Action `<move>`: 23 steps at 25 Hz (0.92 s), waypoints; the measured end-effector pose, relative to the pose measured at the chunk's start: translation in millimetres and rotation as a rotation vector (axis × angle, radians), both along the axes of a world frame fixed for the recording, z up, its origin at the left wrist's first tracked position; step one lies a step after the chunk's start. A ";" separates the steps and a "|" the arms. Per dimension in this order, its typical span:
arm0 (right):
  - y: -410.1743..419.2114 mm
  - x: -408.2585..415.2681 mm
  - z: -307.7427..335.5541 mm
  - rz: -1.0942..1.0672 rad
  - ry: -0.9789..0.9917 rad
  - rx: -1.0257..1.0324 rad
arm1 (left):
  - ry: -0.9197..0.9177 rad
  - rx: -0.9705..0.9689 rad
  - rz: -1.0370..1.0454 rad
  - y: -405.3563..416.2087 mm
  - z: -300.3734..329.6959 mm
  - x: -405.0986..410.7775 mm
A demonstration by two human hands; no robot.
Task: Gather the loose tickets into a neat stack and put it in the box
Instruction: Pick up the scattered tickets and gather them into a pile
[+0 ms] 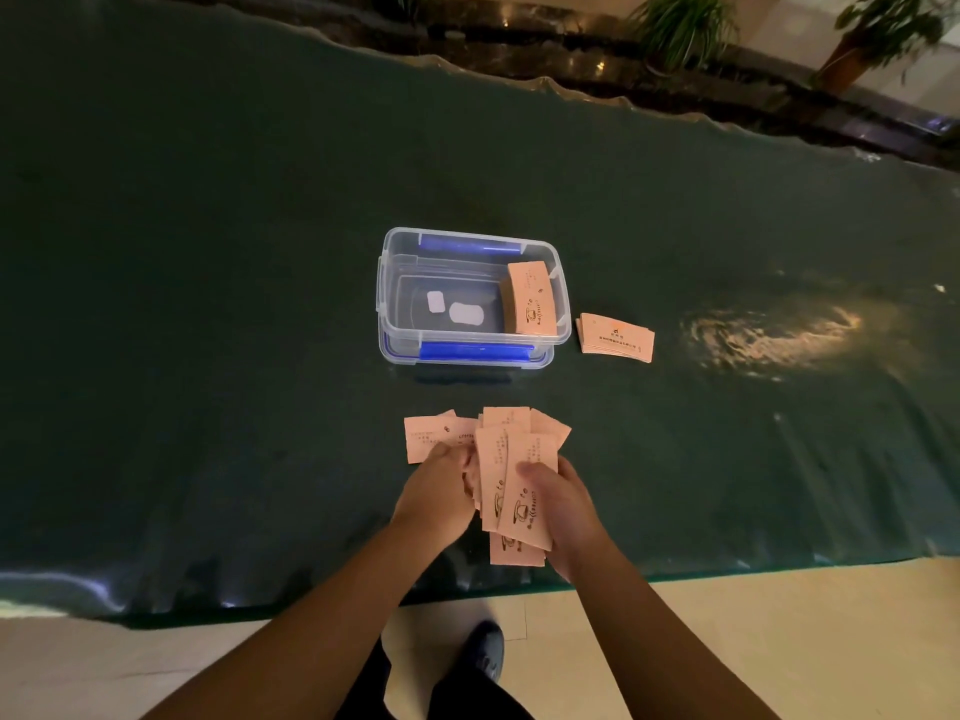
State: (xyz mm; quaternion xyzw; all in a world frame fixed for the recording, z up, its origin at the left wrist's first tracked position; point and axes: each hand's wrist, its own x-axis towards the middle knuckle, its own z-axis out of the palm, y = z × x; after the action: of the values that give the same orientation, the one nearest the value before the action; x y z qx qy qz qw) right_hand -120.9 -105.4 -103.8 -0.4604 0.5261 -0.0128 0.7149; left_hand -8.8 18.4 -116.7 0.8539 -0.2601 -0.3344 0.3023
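Several loose pink tickets (511,462) lie fanned and overlapping near the table's front edge. My left hand (439,488) rests on their left side with its fingers curled over them. My right hand (558,504) grips the right side of the bunch, thumb on top of a ticket with a cup drawing. Behind them stands a clear plastic box (395,283) with blue clasps, open. A neat stack of tickets (531,298) leans inside its right end. Another ticket stack (615,337) lies on the table just right of the box.
The table (208,304) is covered with a dark green sheet under clear film, with glare at the right. Two white labels (457,309) show on the box floor. Potted plants (680,28) stand beyond the far edge. My shoe (485,649) is on the pale floor below.
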 end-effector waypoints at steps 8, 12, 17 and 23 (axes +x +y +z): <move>-11.7 -3.9 2.2 0.010 0.019 -0.057 | 0.175 -0.198 -0.039 -6.5 -3.7 -20.5; -24.9 -14.5 1.4 -0.080 0.048 -0.084 | -0.142 -0.027 -0.024 4.2 -15.5 -6.6; -41.2 -30.1 4.7 -0.058 0.053 -0.014 | -0.395 0.222 -0.143 2.2 -18.1 11.4; -56.0 -24.9 13.8 0.230 0.049 -0.087 | -0.402 0.133 -0.334 -6.3 -12.5 40.9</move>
State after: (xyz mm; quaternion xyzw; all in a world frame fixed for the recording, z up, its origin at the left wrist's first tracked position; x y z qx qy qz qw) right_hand -145.8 -161.4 -90.0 -0.5483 0.4860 0.0575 0.6781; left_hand 32.1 12.2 -129.2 0.8665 -0.4293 -0.2199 0.1285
